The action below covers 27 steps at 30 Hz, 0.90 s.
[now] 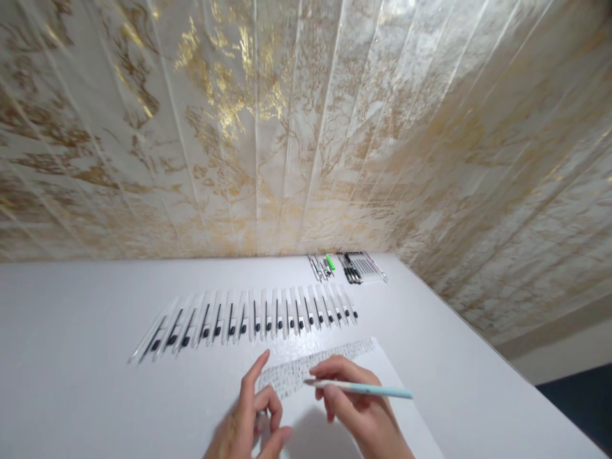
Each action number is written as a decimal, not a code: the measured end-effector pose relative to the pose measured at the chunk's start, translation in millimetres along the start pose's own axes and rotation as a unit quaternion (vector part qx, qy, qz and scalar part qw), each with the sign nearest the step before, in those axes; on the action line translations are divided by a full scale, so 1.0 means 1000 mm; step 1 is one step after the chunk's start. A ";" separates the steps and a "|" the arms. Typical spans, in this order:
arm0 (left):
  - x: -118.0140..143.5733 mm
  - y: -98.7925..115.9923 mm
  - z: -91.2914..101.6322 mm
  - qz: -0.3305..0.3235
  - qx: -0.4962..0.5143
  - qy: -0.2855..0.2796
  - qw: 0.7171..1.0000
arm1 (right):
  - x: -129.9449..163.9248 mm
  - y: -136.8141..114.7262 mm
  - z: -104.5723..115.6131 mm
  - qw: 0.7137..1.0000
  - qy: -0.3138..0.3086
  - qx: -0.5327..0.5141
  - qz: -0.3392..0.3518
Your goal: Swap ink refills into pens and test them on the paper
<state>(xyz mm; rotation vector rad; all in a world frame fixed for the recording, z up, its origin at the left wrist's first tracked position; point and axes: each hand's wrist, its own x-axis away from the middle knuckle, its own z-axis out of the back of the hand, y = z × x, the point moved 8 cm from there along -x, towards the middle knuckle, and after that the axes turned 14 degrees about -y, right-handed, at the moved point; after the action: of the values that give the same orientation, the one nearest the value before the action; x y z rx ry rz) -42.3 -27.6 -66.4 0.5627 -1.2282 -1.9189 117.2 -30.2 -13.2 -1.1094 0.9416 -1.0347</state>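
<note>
On the white table (pixel 71 306) below a marbled wall, your right hand (pixel 354 408) pinches a pen (pixel 358 387) over the paper (pixel 382 370), left hand (pixel 248 414) loose-fingered and empty beside it, mid-writing; next, I judge, lower the tip squarely.

Both hands, left hand (pixel 248 421) and right hand (pixel 363 414), are bare, without sleeves.

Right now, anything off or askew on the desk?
Nothing damaged or spilled. The pen row is tidy, though its left end fans out at a slant. One green item stands out among the dark pens by the wall. The right hand holds a pen over the paper.
</note>
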 end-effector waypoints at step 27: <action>-0.036 0.044 -0.022 -0.110 -0.086 0.073 0.988 | -0.023 -0.021 -0.002 0.996 -0.036 0.055 0.066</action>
<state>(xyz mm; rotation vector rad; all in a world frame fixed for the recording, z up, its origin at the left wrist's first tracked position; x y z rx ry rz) 11.4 -21.1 -38.1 0.7587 -0.9295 -2.0998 105.8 -10.8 9.0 -0.9735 0.8781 -0.9224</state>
